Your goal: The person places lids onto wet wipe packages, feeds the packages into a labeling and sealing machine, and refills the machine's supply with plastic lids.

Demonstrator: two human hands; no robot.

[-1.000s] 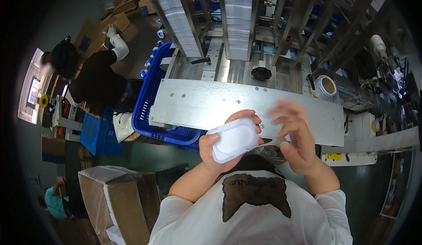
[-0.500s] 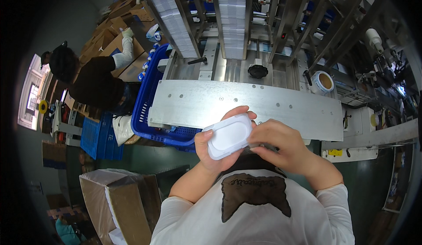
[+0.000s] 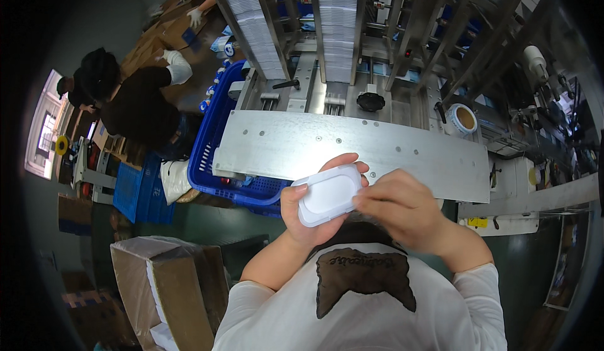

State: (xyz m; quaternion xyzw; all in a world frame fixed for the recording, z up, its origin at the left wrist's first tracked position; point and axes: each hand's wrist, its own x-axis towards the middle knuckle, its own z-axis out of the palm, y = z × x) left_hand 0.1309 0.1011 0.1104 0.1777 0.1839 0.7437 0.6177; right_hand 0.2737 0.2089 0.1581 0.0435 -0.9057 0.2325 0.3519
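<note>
Since the frame one second earlier, the right hand (image 3: 402,207) has moved in to the right end of the white lid (image 3: 333,195); the lid itself has shifted little. It is held up before the person, by the near edge of a metal plate (image 3: 352,132), recessed face up. By judgement it is light, fairly stiff and slippery, its thin rim fragile; the long edges offer the best hold. Its long axis runs left to right, right end angled away from the person. The left hand (image 3: 296,217) grasps it, thumb over the left end. The right hand's fingers are bent together at the edge; whether they pinch it cannot be told. A blue basket (image 3: 211,121) stands left of the plate.
</note>
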